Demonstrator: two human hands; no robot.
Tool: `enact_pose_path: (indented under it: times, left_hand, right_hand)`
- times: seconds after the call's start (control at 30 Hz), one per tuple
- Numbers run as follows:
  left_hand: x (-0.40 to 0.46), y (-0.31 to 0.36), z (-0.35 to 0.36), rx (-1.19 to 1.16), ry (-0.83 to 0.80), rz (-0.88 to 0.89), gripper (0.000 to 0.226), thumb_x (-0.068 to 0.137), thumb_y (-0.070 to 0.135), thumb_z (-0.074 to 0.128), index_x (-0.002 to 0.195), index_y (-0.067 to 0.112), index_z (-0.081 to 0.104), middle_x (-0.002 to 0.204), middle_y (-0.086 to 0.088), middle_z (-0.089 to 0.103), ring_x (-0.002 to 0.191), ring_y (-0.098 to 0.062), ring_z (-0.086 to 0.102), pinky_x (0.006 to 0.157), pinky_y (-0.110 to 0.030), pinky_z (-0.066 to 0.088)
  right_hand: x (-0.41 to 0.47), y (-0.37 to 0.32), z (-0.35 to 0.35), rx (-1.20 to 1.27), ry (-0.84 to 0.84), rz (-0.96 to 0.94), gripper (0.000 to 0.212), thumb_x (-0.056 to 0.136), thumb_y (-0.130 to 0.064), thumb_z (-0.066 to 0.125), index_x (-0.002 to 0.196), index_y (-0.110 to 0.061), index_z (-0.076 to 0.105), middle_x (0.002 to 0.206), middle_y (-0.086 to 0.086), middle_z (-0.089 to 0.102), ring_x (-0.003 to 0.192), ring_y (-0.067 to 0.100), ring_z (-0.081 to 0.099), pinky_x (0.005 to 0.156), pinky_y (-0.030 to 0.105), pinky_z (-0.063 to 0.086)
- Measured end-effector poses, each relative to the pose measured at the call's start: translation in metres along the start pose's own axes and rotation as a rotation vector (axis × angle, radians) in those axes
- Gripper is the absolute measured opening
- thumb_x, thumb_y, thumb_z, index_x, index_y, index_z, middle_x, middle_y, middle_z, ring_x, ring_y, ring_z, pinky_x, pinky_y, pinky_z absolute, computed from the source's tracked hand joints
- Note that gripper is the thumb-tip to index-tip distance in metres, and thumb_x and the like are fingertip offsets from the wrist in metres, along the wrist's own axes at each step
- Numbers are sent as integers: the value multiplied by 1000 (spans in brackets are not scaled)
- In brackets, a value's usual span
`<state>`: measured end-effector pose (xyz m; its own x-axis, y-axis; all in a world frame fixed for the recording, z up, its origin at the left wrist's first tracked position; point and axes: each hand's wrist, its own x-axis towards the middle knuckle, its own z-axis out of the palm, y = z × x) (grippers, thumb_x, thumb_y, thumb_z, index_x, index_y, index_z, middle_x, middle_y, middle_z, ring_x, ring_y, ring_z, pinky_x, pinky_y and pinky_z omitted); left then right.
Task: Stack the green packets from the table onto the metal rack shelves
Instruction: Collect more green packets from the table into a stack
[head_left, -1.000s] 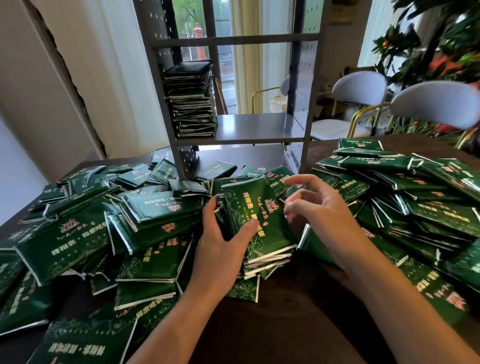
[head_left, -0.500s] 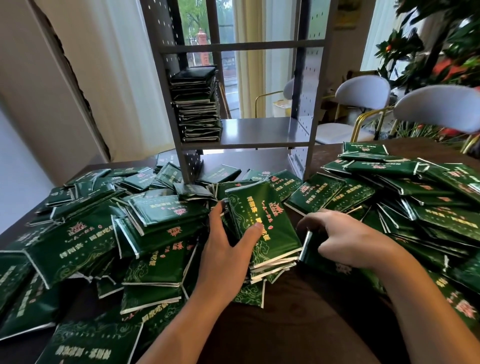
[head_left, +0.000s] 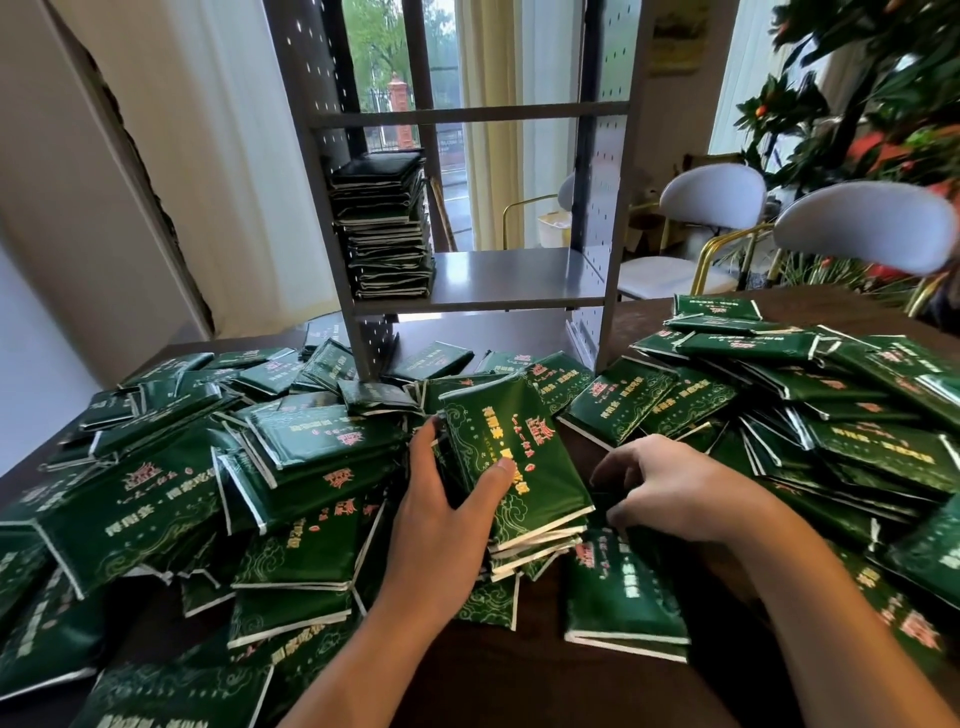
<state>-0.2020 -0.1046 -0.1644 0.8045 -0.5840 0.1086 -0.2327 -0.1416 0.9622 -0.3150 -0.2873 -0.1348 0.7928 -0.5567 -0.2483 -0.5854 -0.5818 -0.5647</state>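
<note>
Left hand (head_left: 441, 525) grip closed on a small stack of green packets (head_left: 511, 462), thumb on top. Right hand (head_left: 675, 491), just right of it, fingers curled onto a loose packet (head_left: 618, 597) on desk (head_left: 519, 686). Beyond both: metal rack (head_left: 498, 280) w/ stacked pile (head_left: 384, 228) at shelf's left.

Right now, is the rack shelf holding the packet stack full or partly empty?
Partly empty: the stack fills only the left end of the shelf; the rest is bare metal.
</note>
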Motion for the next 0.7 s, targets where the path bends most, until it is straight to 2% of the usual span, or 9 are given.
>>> enact_pose_path:
  times: [0.1,0.23,0.37,0.43,0.5,0.57,0.63,0.7]
  left_hand:
    - [0,-1,0,-3,2,-3,70,89,52,64,148,47,26,117,27,63,110,2,60,105,-40,43]
    - [-1,1,0,-16,5,7,69,87,54,63,146,49,27,115,31,61,108,8,57,101,-35,42]
    - [-1,1,0,-54,18,14,57,91,46,62,140,50,32,108,37,64,98,11,62,95,-34,44]
    - [-1,1,0,-93,49,16,53,93,43,60,140,48,36,112,32,64,104,8,62,98,-35,44]
    - [0,1,0,-136,79,15,52,95,41,58,142,45,37,115,30,62,106,10,58,96,-31,42]
    - [0,1,-1,-161,102,17,46,97,36,58,138,44,41,111,31,63,99,15,57,89,-26,40]
    - [0,3,-1,-176,119,13,42,97,31,59,134,43,44,106,32,64,94,16,59,84,-24,41]
    - [0,4,-2,-184,144,9,44,96,28,60,134,41,44,103,31,66,92,15,60,82,-21,42]
  right_hand:
    - [2,0,1,-42,14,8,12,80,-28,79,90,-22,74,85,-6,74,84,12,69,81,34,57]
    - [1,-4,4,-76,18,-9,9,88,-28,72,85,-21,67,85,-3,70,82,13,66,77,33,54]
    - [-6,-10,-3,286,83,-67,13,90,-14,67,80,-14,59,78,0,63,73,18,56,70,35,42]
    - [-11,-13,-7,463,95,-78,18,84,-7,68,75,-16,56,72,1,56,72,20,49,71,36,36]
    - [-12,-15,-8,566,77,-70,18,75,-5,69,72,-18,57,69,1,56,74,22,51,74,37,38]
    - [-13,-17,-8,582,53,-53,16,76,-1,66,75,-15,59,69,2,57,71,20,52,71,32,41]
    - [-15,-19,-7,500,61,-52,13,85,0,60,83,-12,63,73,-1,59,65,11,52,62,25,39]
    - [-17,-22,-5,476,108,-60,14,90,-4,59,90,-13,69,76,-4,65,64,3,56,59,21,38]
